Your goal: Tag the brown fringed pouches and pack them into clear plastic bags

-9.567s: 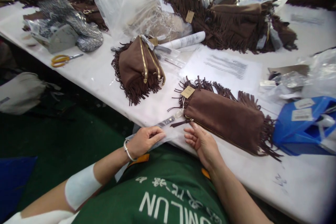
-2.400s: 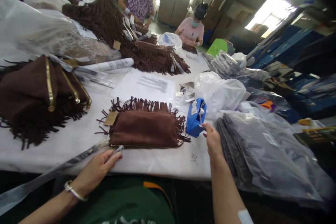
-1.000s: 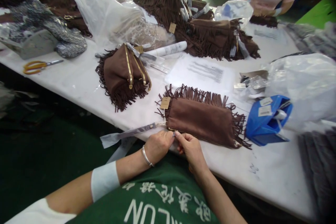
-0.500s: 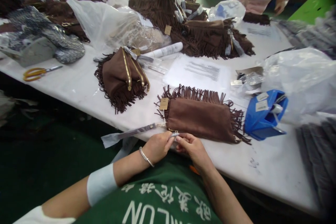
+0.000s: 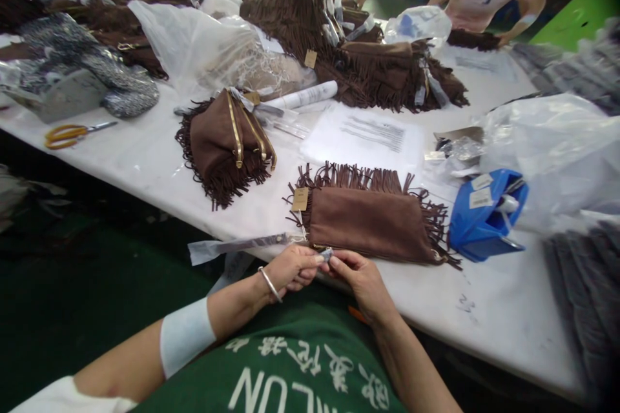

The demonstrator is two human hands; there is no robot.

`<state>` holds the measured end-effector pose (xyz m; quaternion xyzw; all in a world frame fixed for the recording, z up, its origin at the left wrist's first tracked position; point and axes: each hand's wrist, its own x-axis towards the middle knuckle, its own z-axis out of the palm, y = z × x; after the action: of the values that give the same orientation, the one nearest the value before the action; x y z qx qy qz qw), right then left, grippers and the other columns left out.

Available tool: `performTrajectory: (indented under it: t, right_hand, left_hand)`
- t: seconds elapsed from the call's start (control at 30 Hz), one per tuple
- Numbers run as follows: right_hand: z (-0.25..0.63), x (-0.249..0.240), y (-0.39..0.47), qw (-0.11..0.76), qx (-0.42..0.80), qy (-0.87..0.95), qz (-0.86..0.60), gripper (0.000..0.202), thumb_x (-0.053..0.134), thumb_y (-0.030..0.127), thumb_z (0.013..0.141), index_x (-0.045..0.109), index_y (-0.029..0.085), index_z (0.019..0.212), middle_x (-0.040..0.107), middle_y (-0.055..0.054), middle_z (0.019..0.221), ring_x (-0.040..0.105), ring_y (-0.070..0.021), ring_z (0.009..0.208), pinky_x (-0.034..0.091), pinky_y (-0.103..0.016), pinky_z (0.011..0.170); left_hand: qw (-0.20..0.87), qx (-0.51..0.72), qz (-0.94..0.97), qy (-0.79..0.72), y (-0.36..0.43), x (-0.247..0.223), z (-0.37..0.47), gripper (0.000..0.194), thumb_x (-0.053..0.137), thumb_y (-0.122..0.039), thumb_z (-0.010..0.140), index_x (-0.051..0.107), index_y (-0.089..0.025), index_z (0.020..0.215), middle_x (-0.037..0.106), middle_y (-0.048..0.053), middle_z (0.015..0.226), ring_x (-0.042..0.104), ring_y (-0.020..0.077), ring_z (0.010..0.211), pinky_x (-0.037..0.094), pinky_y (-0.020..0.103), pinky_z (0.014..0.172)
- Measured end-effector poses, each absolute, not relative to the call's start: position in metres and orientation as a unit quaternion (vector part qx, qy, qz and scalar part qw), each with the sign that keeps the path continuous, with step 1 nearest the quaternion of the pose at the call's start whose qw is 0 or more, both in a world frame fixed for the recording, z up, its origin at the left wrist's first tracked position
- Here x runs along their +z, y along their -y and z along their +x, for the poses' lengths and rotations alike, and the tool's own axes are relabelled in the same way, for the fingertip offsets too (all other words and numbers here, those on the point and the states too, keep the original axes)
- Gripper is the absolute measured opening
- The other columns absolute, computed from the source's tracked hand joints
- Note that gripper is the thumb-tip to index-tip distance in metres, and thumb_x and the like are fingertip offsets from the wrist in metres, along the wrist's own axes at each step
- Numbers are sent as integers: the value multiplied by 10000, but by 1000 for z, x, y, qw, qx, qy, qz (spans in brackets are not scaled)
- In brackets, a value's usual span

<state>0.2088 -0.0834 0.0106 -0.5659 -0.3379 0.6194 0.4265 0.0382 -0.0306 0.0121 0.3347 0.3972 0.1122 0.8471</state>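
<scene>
A brown fringed bag (image 5: 368, 222) lies flat at the table's near edge, its zipper edge toward me. My left hand (image 5: 298, 266), with a bracelet at the wrist, is closed in a pinch on a small grey wrapped piece (image 5: 326, 255) by the bag's zipper. From the other side, the thumb and fingers of my right hand (image 5: 356, 276) pinch the same piece; its exact kind is too small to make out. A tan tag (image 5: 299, 199) hangs on a string at the bag's left end. Beside it stretches a strap in thin wrapping (image 5: 252, 244).
Another brown bag with gold zippers (image 5: 227, 148) stands left of centre. Yellow-handled scissors (image 5: 72, 134) lie far left. A blue container (image 5: 487, 216) sits right of the flat bag, before clear plastic (image 5: 557, 142). More fringed bags (image 5: 387, 71) are piled behind. Several people stand across the table.
Both hands stay at the zipper; the small grey piece between them has shifted slightly and shows more. My left fingers have curled further. Across the table, a person in pink has moved an arm.
</scene>
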Motion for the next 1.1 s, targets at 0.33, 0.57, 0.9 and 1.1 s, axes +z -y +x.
performTrajectory:
  t: [0.33,0.57,0.9,1.1]
  right_hand:
    - [204,4,79,410,576,364,-606,274,673,416,724,710,195,881,721,-30,823,644,-201,805,485,-311,781]
    - [195,-8,78,409,546,371,-630,248,619,450,763,677,210,792,704,-28,755,632,-187,671,490,-287,639]
    - [189,6,85,479,677,258,-497,293,583,458,816,674,217,955,679,-40,918,611,-200,838,495,-308,732]
    - [182,1,89,490,792,104,-350,231,617,395,817,676,229,966,667,-34,967,586,-210,988,473,-353,873]
  left_hand:
    - [944,131,43,-299,39,6,40,133,499,-200,867,555,-87,825,195,-88,490,146,52,392,86,96,306]
    - [914,196,95,-342,48,10,44,145,506,-249,855,548,-113,827,215,-90,475,132,54,387,92,113,303]
    - [710,295,437,-467,59,15,53,323,582,-429,816,581,-111,759,343,-75,469,288,39,403,184,161,375]
    - [874,232,194,-380,58,15,51,243,565,-367,834,568,-124,819,297,-91,438,165,46,339,102,155,289]
